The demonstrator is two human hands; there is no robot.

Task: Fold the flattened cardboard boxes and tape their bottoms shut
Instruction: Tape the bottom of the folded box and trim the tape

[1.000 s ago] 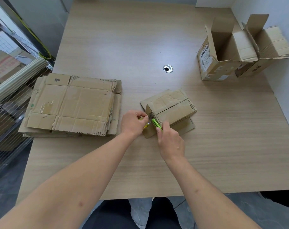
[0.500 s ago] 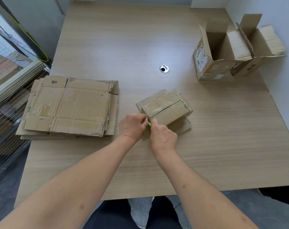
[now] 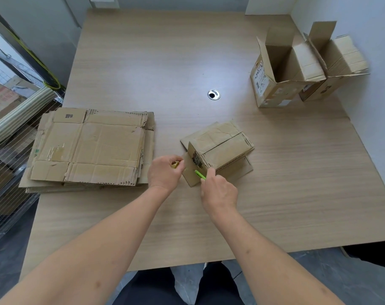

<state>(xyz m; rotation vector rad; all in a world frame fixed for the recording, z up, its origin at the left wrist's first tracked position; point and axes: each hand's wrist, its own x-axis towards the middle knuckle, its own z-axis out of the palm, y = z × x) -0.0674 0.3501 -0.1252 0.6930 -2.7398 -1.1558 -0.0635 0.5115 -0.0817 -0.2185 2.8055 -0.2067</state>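
Note:
A small folded cardboard box (image 3: 220,148) stands bottom-up in the middle of the table (image 3: 275,194), its flaps spread beneath it. My right hand (image 3: 219,192) grips a green cutter (image 3: 199,174) at the box's near corner. My left hand (image 3: 165,171) is curled round a small yellowish thing (image 3: 175,165), likely a tape roll, just left of the box. A stack of flattened cardboard boxes (image 3: 90,146) lies at the left side of the table.
Two folded boxes (image 3: 281,84) (image 3: 339,67) stand open-topped at the back right, against the wall. A round cable hole (image 3: 213,94) sits mid-table. A wire rack with cardboard (image 3: 8,119) stands left of the table.
My hands met at the box's near corner half a second ago. They have now drawn apart, the left hand moving left with the yellowish thing.

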